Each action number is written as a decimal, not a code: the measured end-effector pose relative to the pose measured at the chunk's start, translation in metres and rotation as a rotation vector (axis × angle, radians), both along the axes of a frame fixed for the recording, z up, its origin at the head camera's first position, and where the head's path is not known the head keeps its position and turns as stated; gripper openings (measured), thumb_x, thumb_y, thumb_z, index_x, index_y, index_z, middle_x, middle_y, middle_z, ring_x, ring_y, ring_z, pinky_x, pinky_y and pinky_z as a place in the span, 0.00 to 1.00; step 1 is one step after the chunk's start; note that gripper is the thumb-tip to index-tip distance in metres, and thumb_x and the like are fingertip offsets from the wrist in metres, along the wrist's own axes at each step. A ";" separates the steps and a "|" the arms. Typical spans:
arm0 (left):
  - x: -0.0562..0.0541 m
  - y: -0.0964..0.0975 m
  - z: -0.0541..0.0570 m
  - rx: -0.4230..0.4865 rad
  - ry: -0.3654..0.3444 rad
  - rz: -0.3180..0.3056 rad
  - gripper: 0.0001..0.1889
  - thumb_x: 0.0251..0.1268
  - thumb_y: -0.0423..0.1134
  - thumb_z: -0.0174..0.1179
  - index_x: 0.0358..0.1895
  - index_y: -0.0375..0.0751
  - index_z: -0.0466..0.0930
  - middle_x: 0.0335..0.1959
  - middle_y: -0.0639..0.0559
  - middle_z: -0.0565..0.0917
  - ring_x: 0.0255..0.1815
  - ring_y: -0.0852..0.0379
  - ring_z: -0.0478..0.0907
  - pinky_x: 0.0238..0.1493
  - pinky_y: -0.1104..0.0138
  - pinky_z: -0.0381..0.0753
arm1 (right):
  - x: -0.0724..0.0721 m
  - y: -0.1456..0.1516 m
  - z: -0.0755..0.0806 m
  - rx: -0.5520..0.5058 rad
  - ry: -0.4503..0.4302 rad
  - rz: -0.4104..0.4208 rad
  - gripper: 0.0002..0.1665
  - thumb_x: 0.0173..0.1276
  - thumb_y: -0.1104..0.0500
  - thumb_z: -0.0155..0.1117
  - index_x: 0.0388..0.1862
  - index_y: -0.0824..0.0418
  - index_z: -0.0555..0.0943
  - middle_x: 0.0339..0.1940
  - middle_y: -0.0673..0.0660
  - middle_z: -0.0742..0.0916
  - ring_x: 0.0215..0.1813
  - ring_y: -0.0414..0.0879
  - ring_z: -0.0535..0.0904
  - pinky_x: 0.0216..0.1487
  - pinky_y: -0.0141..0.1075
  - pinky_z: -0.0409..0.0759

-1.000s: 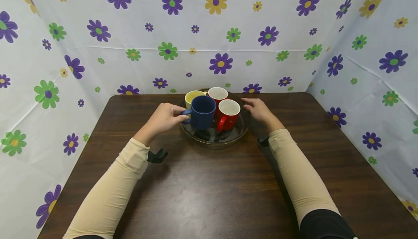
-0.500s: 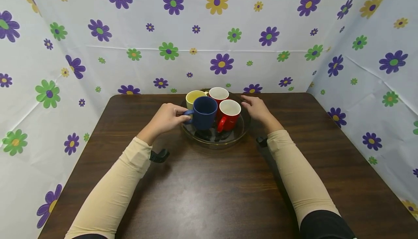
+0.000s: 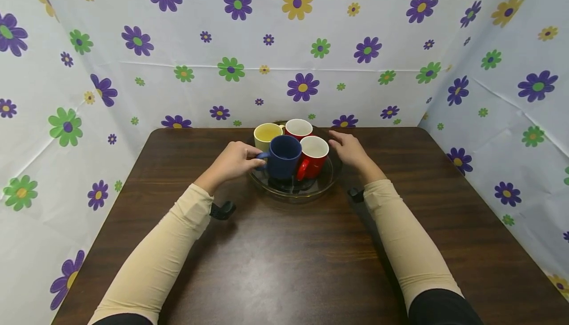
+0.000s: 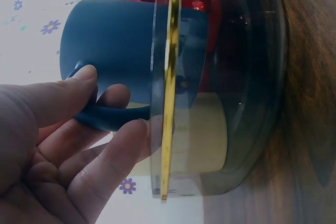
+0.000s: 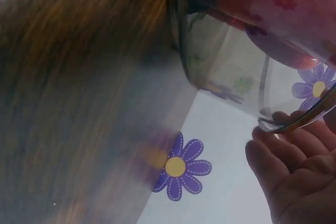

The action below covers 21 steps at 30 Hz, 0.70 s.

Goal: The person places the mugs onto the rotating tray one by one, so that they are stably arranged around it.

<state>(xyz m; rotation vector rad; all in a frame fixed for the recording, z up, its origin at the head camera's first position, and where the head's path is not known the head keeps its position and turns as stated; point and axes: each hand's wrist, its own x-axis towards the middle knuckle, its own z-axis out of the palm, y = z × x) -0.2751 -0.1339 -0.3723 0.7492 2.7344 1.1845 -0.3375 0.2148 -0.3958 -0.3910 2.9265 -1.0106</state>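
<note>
My left hand pinches the handle of a blue mug, thumb on one side and fingertips on the other. The mug stands upright inside a clear glass bowl with a gold rim, at its front left. A red mug with a white inside is right beside it, handle toward me. Behind them are a yellow mug and another red mug, both partly hidden. My right hand is at the bowl's right side, its fingertips at the rim in the right wrist view.
The bowl stands near the back edge of a dark wood table. A white cloth with printed flowers hangs close behind the table and along both sides. Black straps sit at the wrists.
The left hand and the blue mug have moved right and slightly toward me, and the mug is now closer to the front red mug. The right hand stays at the bowl's rim.
</note>
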 end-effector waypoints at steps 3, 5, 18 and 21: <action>0.001 0.000 -0.001 0.000 -0.015 0.013 0.08 0.68 0.38 0.68 0.42 0.37 0.90 0.30 0.42 0.89 0.24 0.57 0.82 0.27 0.68 0.79 | 0.004 -0.002 0.004 -0.024 0.005 -0.002 0.29 0.83 0.57 0.51 0.77 0.64 0.66 0.75 0.67 0.71 0.75 0.65 0.66 0.74 0.58 0.64; 0.001 0.000 -0.001 0.002 -0.017 0.017 0.08 0.69 0.38 0.67 0.42 0.37 0.90 0.30 0.42 0.89 0.24 0.56 0.82 0.27 0.67 0.80 | 0.009 -0.005 0.010 -0.037 0.000 0.010 0.30 0.82 0.55 0.52 0.78 0.63 0.65 0.76 0.66 0.71 0.74 0.65 0.68 0.72 0.58 0.66; 0.000 0.001 -0.002 -0.013 -0.002 0.023 0.08 0.69 0.38 0.67 0.42 0.37 0.89 0.28 0.44 0.88 0.24 0.54 0.82 0.26 0.67 0.78 | 0.026 -0.020 0.030 0.091 -0.122 0.196 0.60 0.63 0.46 0.77 0.81 0.68 0.54 0.75 0.70 0.71 0.70 0.65 0.72 0.70 0.61 0.69; 0.000 0.001 -0.001 -0.015 -0.005 0.022 0.07 0.69 0.37 0.67 0.42 0.37 0.89 0.29 0.43 0.88 0.24 0.54 0.82 0.26 0.67 0.78 | 0.024 -0.021 0.027 0.078 -0.107 0.175 0.59 0.61 0.46 0.78 0.80 0.67 0.57 0.71 0.69 0.74 0.66 0.63 0.75 0.68 0.59 0.72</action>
